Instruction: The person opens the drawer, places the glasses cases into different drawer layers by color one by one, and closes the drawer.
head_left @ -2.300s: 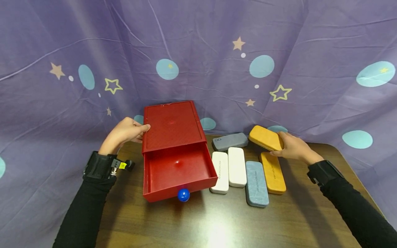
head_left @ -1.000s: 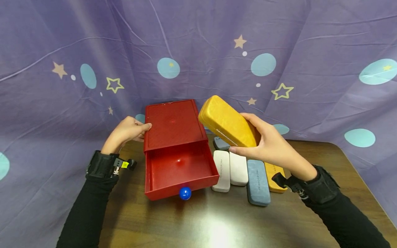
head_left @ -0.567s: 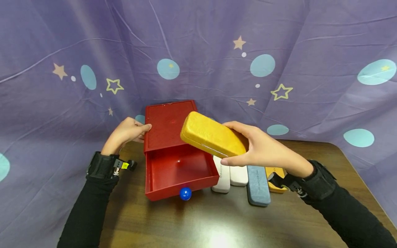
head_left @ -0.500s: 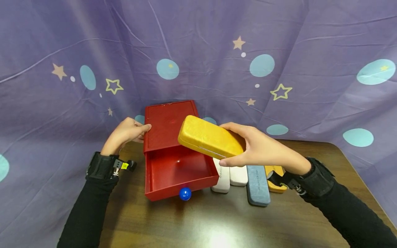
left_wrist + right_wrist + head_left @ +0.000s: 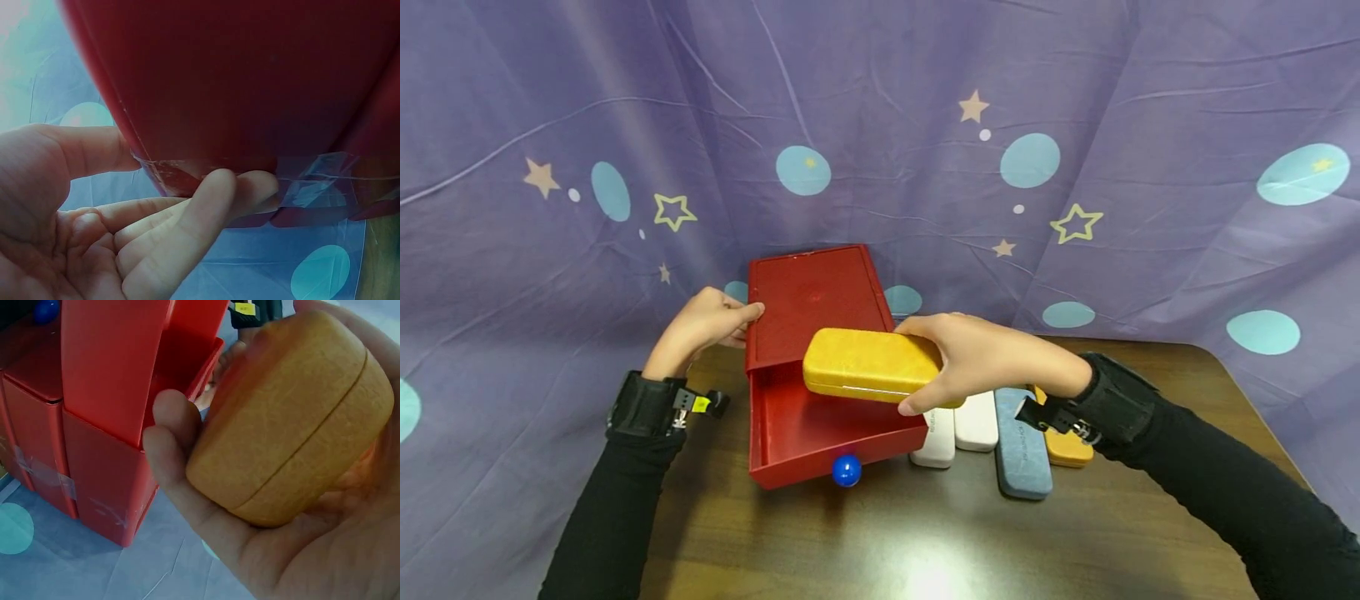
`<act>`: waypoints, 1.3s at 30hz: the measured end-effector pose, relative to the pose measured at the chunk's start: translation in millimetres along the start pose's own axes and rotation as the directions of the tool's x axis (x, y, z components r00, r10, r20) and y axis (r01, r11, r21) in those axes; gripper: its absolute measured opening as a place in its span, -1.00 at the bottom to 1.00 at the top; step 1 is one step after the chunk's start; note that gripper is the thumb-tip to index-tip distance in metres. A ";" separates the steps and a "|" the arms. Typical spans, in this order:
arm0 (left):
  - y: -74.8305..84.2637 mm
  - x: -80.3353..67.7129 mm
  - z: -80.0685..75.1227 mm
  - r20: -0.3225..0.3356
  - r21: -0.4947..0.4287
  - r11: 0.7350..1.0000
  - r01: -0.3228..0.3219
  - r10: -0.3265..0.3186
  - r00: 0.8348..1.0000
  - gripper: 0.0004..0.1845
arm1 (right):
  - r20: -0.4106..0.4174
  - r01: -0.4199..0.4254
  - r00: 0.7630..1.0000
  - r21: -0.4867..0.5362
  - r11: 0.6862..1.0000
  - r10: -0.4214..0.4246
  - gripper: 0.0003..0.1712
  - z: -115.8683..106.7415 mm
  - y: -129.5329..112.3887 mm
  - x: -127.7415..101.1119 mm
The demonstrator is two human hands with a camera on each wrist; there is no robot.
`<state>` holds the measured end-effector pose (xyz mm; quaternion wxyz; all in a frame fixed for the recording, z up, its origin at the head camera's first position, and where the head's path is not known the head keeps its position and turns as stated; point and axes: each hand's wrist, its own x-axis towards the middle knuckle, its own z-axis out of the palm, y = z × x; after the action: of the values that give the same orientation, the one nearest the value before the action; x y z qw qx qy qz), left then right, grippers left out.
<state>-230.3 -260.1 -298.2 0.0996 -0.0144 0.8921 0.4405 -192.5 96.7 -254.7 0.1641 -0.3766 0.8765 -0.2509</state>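
A red drawer box (image 5: pixel 816 300) stands on the table with its drawer (image 5: pixel 820 437) pulled out, a blue ball knob (image 5: pixel 847 471) on the front. My left hand (image 5: pixel 711 321) grips the box's left edge, thumb on top; in the left wrist view its fingers (image 5: pixel 212 200) curl against the box's side. My right hand (image 5: pixel 988 358) holds a yellow glasses case (image 5: pixel 872 362) above the open drawer, covering part of it. In the right wrist view the fingers wrap around the case (image 5: pixel 294 419).
Right of the box lie two white glasses cases, one nearer the drawer (image 5: pixel 936 440) and one beside it (image 5: pixel 977 423). A blue-grey case (image 5: pixel 1024 450) and another yellow case (image 5: pixel 1067 448) follow, partly under my right wrist. A purple curtain (image 5: pixel 887 108) hangs behind the table.
My right hand has lifted the upper yellow glasses case, carried it left and lowered it over the drawer, turning it nearly level. My left hand has kept its place on the box.
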 end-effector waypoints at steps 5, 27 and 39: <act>-1.5 -0.2 -0.5 0.006 -0.008 1.000 -0.008 0.008 1.000 -0.51 | 0.063 -0.027 0.997 -0.079 0.996 0.032 -0.24 0.9 -10.9 8.5; -3.2 0.0 -0.6 0.010 -0.016 1.000 -0.016 0.016 1.000 -0.51 | 0.202 -0.118 0.965 -0.227 0.967 0.165 -0.43 10.4 -49.0 40.4; -4.0 -0.4 -1.2 0.010 -0.017 1.000 -0.020 0.020 1.000 -0.51 | 0.115 -0.222 0.957 -0.294 0.930 0.265 -0.45 37.4 -55.1 53.0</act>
<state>-229.7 -263.5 -300.6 0.0998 -0.0039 0.8878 0.4492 -177.9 12.9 -259.6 0.2063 -0.3021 0.9278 -0.0735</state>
